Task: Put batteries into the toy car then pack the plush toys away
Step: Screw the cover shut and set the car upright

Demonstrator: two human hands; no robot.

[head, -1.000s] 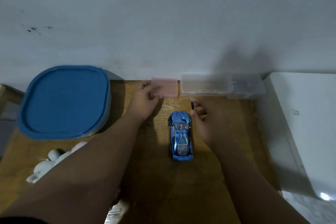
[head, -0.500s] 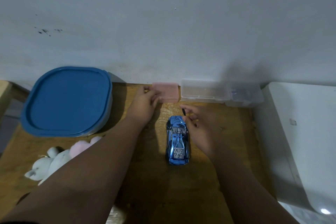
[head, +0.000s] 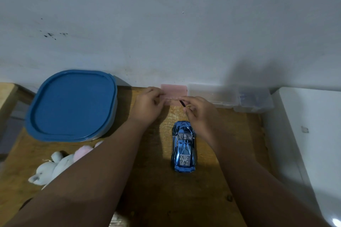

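Hands meet at the pink box (head: 174, 91) by the far wall; left hand (head: 147, 105) grips it, right hand (head: 200, 111) pinches a thin dark stick (head: 182, 102), car (head: 183, 146) lies lengthwise just nearer

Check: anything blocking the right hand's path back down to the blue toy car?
Nothing visible does. The right hand, pinching a thin black tool at the pink plastic box, sits just above the shiny blue toy car; bare wooden table between.

Both forearms bare; no sleeves, hands (head: 147, 106) ungloved
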